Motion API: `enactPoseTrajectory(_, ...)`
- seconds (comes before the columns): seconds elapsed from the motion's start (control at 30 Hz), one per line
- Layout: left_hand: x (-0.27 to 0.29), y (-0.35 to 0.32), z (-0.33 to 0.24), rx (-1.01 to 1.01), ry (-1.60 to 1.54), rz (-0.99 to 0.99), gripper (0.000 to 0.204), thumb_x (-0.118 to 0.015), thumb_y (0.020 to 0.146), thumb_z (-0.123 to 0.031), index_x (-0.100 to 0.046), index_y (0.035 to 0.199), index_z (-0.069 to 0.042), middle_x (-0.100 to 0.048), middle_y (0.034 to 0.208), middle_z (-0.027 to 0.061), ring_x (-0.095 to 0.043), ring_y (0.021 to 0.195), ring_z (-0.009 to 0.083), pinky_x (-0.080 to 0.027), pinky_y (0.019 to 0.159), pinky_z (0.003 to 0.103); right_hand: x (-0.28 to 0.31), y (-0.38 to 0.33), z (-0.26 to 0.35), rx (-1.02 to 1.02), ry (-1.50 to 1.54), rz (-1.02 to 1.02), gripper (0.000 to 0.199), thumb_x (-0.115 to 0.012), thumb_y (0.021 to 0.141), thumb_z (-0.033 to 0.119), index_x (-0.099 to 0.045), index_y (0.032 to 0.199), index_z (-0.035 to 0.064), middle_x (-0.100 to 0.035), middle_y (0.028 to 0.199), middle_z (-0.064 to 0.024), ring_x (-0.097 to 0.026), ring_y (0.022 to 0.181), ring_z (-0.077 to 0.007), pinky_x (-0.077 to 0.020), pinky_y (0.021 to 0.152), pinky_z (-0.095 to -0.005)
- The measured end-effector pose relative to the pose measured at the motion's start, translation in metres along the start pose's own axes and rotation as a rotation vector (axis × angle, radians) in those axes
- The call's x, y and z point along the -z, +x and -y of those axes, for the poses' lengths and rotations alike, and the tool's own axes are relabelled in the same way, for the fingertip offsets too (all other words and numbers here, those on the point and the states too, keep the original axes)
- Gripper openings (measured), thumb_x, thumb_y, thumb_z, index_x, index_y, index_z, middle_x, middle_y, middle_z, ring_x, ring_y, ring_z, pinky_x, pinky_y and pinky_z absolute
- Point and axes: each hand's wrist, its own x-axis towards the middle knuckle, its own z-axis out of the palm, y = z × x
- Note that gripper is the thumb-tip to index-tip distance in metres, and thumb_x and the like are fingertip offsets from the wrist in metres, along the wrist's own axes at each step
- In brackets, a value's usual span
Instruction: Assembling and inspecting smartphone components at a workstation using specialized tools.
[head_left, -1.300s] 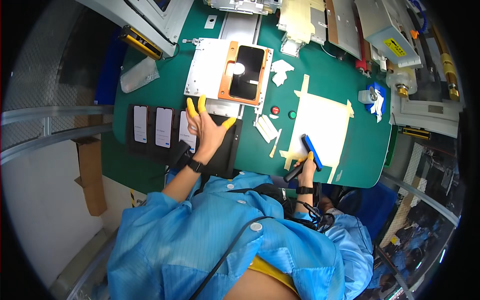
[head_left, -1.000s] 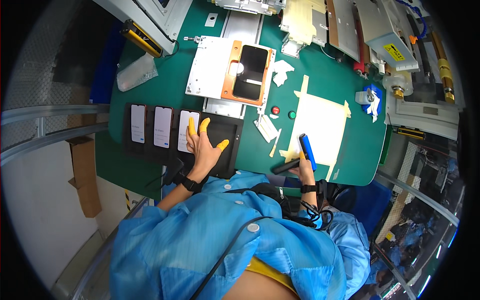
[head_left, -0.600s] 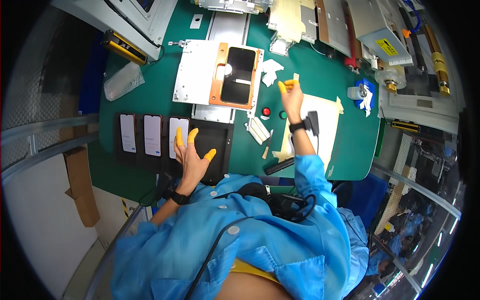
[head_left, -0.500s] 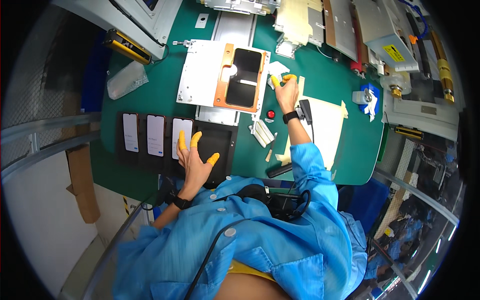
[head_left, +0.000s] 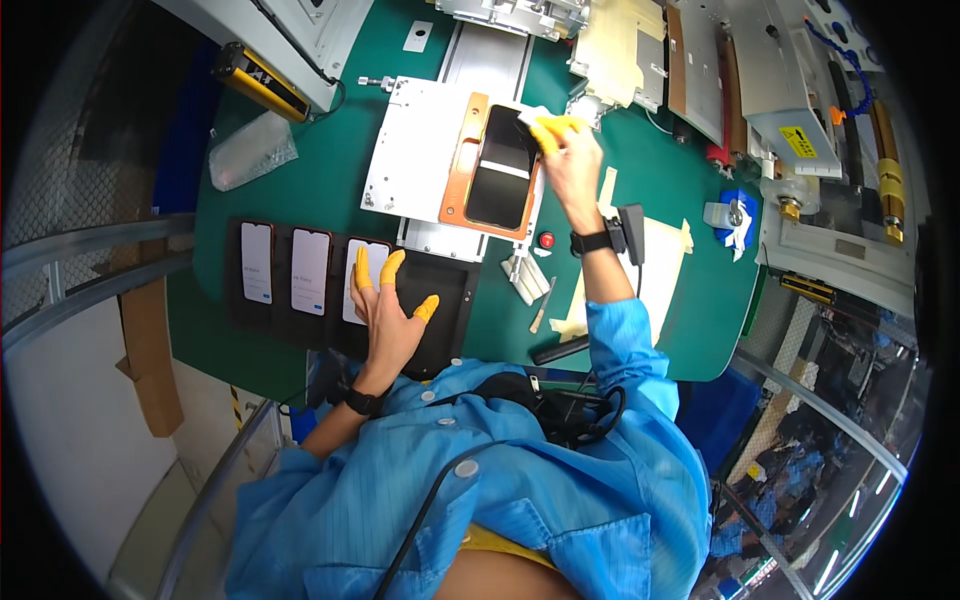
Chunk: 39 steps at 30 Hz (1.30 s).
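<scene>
My right hand [head_left: 572, 180], with yellow finger cots, pinches a white wiping cloth [head_left: 529, 117] against the upper right corner of a dark smartphone [head_left: 497, 203]. That phone lies in an orange frame [head_left: 455, 202] on a white fixture plate [head_left: 405, 150]; a pale band crosses its screen. My left hand [head_left: 388, 325], also in yellow finger cots, is open with fingers spread over the edge of a lit smartphone [head_left: 353, 288]. It grips nothing. This phone sits in a black tray [head_left: 440, 310], beside two more lit phones [head_left: 311, 270] to its left.
Right of the fixture are a red button [head_left: 546, 240], white rolls [head_left: 525, 281], a thin knife-like tool [head_left: 543, 306] and a taped pale sheet [head_left: 660, 270]. A bubble-wrap bag [head_left: 252, 152] lies far left. Machine parts [head_left: 615, 50] line the back; a small dispenser bottle [head_left: 718, 215] stands at right.
My right hand has picked up the white cloth from the mat beside the fixture and brought it up and left onto the phone's corner. My left hand stays over the lit phone.
</scene>
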Motion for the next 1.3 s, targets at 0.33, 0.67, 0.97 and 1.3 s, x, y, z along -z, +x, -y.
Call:
enactPoseTrajectory(0.33,0.000,0.026,-0.010,-0.039,-0.040,-0.100,0.067,-0.073,0.063,-0.010,-0.041,0.121,-0.010,-0.012,0.135,0.0195,-0.016,0.120,0.0397,-0.021,0.096,0.048,-0.006,-0.020,0.003,0.249,-0.165,0.001,0.012,-0.057,0.074,0.003,-0.054,0.085,0.0001,-0.052,0.076,-0.0169,-0.053,0.072,-0.0328,-0.0433,0.064,-0.0371)
enactPoseTrajectory(0.67,-0.005,0.026,-0.011,-0.073,-0.059,-0.086,0.068,-0.072,0.063,-0.011,-0.038,0.122,-0.007,-0.008,0.135,0.0213,-0.009,0.123,0.0413,-0.020,0.093,0.055,-0.019,-0.005,0.013,0.273,-0.076,0.025,0.014,-0.054,0.071,0.000,-0.053,0.085,-0.0001,-0.053,0.078,-0.0182,-0.052,0.075,-0.0350,-0.0431,0.068,-0.0382)
enactPoseTrajectory(0.97,-0.005,0.019,-0.006,-0.023,-0.062,-0.144,0.066,-0.073,0.063,-0.011,-0.041,0.121,-0.010,-0.014,0.134,0.0201,-0.015,0.121,0.0393,-0.021,0.096,0.050,-0.024,-0.051,0.022,0.342,-0.171,0.120,0.016,-0.059,0.071,0.002,-0.054,0.086,-0.0007,-0.055,0.083,-0.0181,-0.054,0.077,-0.0349,-0.0448,0.067,-0.0376)
enactPoseTrajectory(1.3,0.001,0.023,-0.008,-0.055,-0.050,-0.149,0.066,-0.073,0.063,-0.012,-0.041,0.121,-0.010,-0.015,0.134,0.0202,-0.015,0.121,0.0391,-0.021,0.096,0.050,-0.041,0.026,0.013,0.415,-0.160,0.044,0.014,-0.057,0.072,0.003,-0.053,0.085,-0.0001,-0.054,0.079,-0.0180,-0.053,0.074,-0.0346,-0.0430,0.068,-0.0384)
